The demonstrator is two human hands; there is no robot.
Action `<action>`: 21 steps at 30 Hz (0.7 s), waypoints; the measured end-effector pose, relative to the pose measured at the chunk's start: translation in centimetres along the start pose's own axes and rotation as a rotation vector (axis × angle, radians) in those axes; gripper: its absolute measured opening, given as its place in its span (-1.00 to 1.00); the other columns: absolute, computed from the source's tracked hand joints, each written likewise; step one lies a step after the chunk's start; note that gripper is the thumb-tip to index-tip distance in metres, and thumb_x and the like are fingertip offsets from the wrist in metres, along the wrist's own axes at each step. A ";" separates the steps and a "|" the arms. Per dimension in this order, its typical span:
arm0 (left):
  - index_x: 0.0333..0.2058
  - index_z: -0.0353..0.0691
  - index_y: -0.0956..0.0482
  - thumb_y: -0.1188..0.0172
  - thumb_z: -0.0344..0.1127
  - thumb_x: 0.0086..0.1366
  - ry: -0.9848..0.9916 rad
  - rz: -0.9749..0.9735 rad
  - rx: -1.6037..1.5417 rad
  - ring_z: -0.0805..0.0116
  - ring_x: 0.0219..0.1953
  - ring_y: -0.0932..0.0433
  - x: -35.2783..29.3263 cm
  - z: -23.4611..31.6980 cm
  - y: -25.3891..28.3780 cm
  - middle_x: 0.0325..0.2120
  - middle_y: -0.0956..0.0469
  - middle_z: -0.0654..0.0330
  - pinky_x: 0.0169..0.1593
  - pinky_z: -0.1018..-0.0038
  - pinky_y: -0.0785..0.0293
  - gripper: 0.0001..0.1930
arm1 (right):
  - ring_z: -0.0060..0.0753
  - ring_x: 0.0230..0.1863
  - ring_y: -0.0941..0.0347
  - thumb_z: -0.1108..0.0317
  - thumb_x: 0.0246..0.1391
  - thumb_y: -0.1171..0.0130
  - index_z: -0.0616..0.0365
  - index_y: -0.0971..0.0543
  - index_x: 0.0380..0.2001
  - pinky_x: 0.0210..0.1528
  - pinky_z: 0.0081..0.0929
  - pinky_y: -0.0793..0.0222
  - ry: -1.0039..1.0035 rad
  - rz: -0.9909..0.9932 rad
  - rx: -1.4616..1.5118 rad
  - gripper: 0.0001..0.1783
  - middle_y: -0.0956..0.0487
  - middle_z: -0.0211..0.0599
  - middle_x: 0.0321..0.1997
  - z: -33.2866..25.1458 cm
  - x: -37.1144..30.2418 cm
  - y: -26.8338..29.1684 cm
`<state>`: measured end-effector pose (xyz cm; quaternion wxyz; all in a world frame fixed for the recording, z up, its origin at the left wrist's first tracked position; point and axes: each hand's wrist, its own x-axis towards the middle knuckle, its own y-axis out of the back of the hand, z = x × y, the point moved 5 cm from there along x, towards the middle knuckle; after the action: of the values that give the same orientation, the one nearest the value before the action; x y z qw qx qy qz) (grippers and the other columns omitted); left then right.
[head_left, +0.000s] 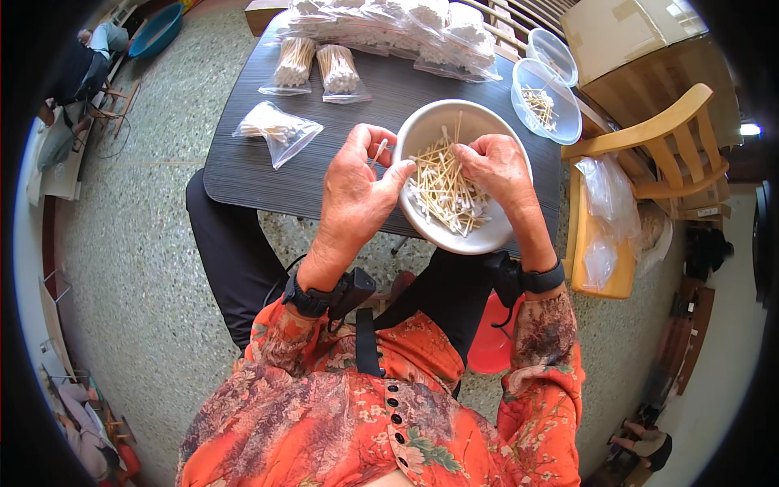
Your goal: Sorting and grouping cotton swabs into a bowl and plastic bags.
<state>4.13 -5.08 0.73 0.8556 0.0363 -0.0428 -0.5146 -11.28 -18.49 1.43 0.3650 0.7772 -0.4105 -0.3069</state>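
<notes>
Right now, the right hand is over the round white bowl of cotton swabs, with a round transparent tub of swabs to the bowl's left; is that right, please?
Not left: the head view shows the round transparent tub of swabs right of the round white bowl. The right hand is over it.

A dark table bears clear bags of cotton swabs, with a pale bowl at its near edge
</notes>
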 end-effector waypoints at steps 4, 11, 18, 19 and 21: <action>-0.19 -0.30 -0.37 -0.22 -0.55 0.11 0.004 -0.008 0.005 0.78 -0.58 -0.29 0.0 0.2 0.0 -0.43 -0.33 0.33 -0.55 0.82 -0.26 -0.71 | -0.65 -0.66 -0.35 0.22 -0.01 -0.21 0.28 -0.58 -0.61 -0.57 -0.60 -0.27 -0.030 0.023 0.389 -0.69 -0.51 -0.37 -0.69 0.7 -0.4 0.0; -0.18 -0.31 -0.37 -0.21 -0.56 0.11 -0.006 -0.004 -0.019 0.76 -0.57 -0.32 0.1 -0.2 0.0 -0.42 -0.33 0.33 -0.53 0.80 -0.30 -0.70 | -0.84 -0.70 -0.19 0.36 0.08 -0.18 0.27 -0.57 -0.42 -0.68 -0.81 -0.05 -0.066 0.112 0.831 -0.83 -0.53 -0.43 -0.57 0.2 -2.9 2.7; -0.18 -0.33 -0.36 -0.21 -0.55 0.13 -0.018 -0.012 -0.052 0.72 -0.53 -0.37 0.0 -0.2 -0.1 -0.41 -0.32 0.30 -0.48 0.79 -0.36 -0.71 | -0.82 -0.68 -0.22 0.34 0.08 -0.18 0.26 -0.57 -0.41 -0.65 -0.79 -0.11 -0.015 0.119 0.765 -0.83 -0.54 -0.46 -0.55 0.4 -3.5 3.4; -0.18 -0.33 -0.36 -0.21 -0.54 0.13 -0.019 -0.013 -0.050 0.71 -0.52 -0.38 0.0 -0.2 -0.1 -0.41 -0.32 0.30 -0.47 0.78 -0.37 -0.71 | -0.82 -0.68 -0.22 0.34 0.08 -0.18 0.26 -0.57 -0.41 -0.65 -0.79 -0.11 -0.015 0.119 0.767 -0.83 -0.54 -0.46 -0.55 0.6 -3.5 3.4; -0.17 -0.33 -0.36 -0.21 -0.54 0.13 -0.004 -0.013 -0.042 0.71 -0.52 -0.38 -0.1 0.1 0.0 -0.41 -0.32 0.30 -0.46 0.77 -0.38 -0.71 | -0.70 -0.66 -0.32 0.31 0.05 -0.21 0.26 -0.58 -0.44 -0.60 -0.66 -0.24 0.049 0.161 0.467 -0.80 -0.54 -0.42 -0.59 0.5 -3.6 3.8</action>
<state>4.11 -5.00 0.80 0.8527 0.0176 -0.0334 -0.5210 -14.94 -17.02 4.94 0.2084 0.8125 -0.5219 -0.1548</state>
